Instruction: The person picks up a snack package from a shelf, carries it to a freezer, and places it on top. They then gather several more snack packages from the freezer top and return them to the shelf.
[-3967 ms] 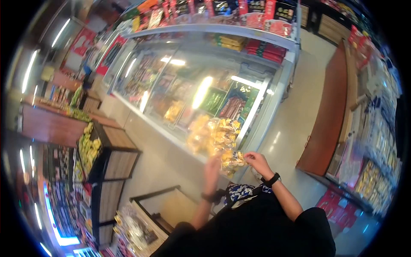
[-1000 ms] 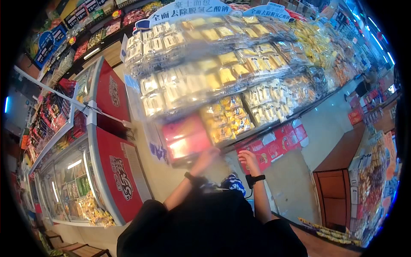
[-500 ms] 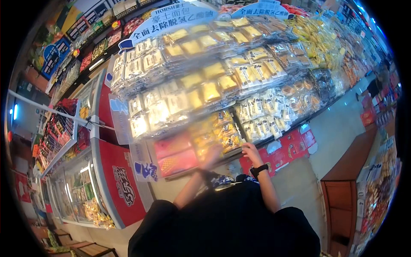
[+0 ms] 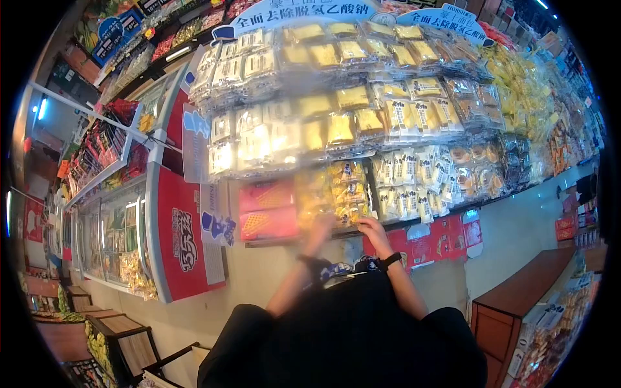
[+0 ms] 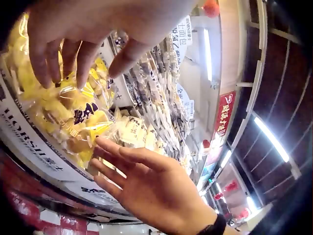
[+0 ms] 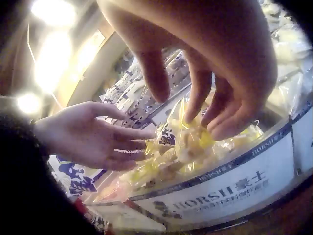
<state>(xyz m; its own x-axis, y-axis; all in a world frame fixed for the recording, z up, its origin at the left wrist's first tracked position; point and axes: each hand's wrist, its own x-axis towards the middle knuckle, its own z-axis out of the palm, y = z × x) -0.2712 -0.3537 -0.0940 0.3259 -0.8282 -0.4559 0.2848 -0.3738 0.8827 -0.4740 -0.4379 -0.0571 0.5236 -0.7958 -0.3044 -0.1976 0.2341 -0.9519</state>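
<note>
Clear bread packets with yellow print fill a compartment at the front of the bread display. Both hands are at its front edge. My left hand, partly blurred in the head view, reaches over the packets from the left. My right hand is at their right side. In the left wrist view, the left fingers hang spread over the packets. The right wrist view has a dark-lettered packet between the hands. The straight left fingers reach its left side; the right fingers bend loosely onto its top.
Pink packages lie left of the yellow packets, white packets to the right. Tiers of bread rise behind. A red-sided freezer stands at left, with yellow packets on its corner. A brown wooden cabinet is at right.
The view has turned from the freezer, where the hands were at yellow packets, to the bread display. Both hands have come forward to the yellow packets there.
</note>
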